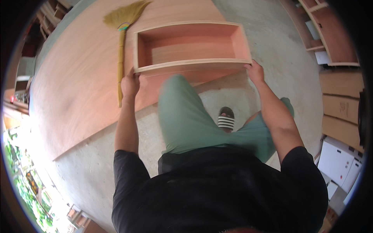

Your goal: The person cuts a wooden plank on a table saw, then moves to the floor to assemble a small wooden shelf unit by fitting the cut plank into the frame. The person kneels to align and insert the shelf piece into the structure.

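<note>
A long, shallow wooden box (194, 61) with plywood edges and a reddish inside lies across in front of me, its hollow facing up. My left hand (131, 82) grips its near left corner, fingers closed round the edge. At the near right corner, my right hand (255, 72) holds the box with the thumb along the rim. Some fingers of both hands are hidden by the box. Just left of the box and my left hand lies a straw broom (121, 58), its bristles pointing away from me.
A large reddish plywood sheet (77, 97) lies on the concrete floor (147, 132) under the box and broom. Wooden shelving (336, 31) stands at the far right, with cardboard boxes (341, 97) and white cabinets (336, 161) nearer. My sandalled foot (226, 118) is on the floor.
</note>
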### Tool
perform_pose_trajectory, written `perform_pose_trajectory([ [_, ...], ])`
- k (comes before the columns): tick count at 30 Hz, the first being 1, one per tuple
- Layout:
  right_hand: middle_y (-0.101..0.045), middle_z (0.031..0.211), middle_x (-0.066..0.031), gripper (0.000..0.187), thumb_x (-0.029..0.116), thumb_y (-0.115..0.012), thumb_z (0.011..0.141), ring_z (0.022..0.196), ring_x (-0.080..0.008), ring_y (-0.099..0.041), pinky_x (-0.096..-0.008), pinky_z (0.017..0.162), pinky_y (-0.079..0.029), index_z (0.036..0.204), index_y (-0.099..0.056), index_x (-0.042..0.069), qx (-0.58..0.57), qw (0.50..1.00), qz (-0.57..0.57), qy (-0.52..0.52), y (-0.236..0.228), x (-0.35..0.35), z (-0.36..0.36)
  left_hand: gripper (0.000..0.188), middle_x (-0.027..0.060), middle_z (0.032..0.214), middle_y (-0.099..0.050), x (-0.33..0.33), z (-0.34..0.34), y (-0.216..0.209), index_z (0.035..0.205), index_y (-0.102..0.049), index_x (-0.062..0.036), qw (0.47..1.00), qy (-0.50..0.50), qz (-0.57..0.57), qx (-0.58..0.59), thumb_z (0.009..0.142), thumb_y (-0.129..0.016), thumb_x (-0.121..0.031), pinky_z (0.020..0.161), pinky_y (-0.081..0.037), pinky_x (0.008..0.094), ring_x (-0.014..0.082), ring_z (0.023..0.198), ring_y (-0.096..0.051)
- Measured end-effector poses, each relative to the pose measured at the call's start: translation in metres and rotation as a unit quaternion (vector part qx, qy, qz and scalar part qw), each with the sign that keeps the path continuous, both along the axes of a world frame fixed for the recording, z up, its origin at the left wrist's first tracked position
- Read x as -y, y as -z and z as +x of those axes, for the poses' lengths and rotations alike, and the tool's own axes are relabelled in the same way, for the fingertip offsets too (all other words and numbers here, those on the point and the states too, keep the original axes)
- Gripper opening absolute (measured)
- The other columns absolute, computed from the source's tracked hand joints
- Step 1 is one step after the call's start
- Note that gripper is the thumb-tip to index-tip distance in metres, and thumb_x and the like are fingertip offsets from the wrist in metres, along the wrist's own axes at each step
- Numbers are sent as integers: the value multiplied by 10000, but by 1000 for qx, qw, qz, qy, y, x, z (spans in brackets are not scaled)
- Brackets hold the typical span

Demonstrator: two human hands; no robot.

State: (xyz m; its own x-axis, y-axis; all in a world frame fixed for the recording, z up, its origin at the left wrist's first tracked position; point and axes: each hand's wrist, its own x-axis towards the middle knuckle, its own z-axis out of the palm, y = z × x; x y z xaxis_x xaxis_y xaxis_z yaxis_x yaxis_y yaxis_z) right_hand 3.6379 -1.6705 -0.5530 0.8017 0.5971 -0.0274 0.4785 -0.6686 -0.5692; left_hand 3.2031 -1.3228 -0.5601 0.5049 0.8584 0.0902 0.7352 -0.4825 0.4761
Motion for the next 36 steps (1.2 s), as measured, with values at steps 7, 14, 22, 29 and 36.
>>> perform_pose_trajectory([
  [7, -702, 1023, -186, 315, 272, -683, 862, 984, -386, -656, -467, 837, -508, 1124, -667, 99, 0, 999, -32, 5, 6, -25, 21, 198, 216, 853, -688, 2, 10, 5, 1078, -686, -116, 998, -48, -1, -33, 942, -616, -244, 690, -509, 529, 428, 824, -664],
  [14, -709, 1002, -184, 246, 209, -654, 881, 960, -364, -665, -456, 843, -507, 1100, -672, 101, -25, 1000, 4, -6, 16, -38, 34, 205, 180, 806, -693, -15, 7, 22, 1056, -687, -91, 998, -34, 29, -35, 951, -584, -233, 667, -503, 487, 391, 769, -673],
  [22, -634, 1229, -194, 536, 108, -675, 853, 1165, -374, -598, -435, 952, -492, 1350, -496, 198, 31, 998, 26, -45, -7, -32, 16, 826, 192, 1356, -491, -11, 14, -12, 1491, -369, -224, 993, 41, 89, -63, 778, -772, -121, 939, -497, 477, 417, 1171, -558],
  [29, -686, 1111, -150, 408, 78, -686, 822, 1057, -351, -650, -458, 821, -516, 1198, -592, 207, 11, 943, -240, -229, -43, -73, 45, 463, 157, 1422, -421, -32, 41, -71, 1060, -706, -192, 956, 147, 21, -251, 630, -844, -89, 950, -522, 474, 390, 1173, -564],
  [36, -667, 906, -188, 261, 20, -645, 783, 866, -390, -644, -444, 706, -493, 1032, -606, 85, 24, 943, -198, -268, -21, -74, 71, 393, 229, 1588, -184, -33, 48, -41, 1063, -718, -154, 954, 167, 62, -243, 682, -793, -93, 1009, -509, 430, 406, 1305, -485],
])
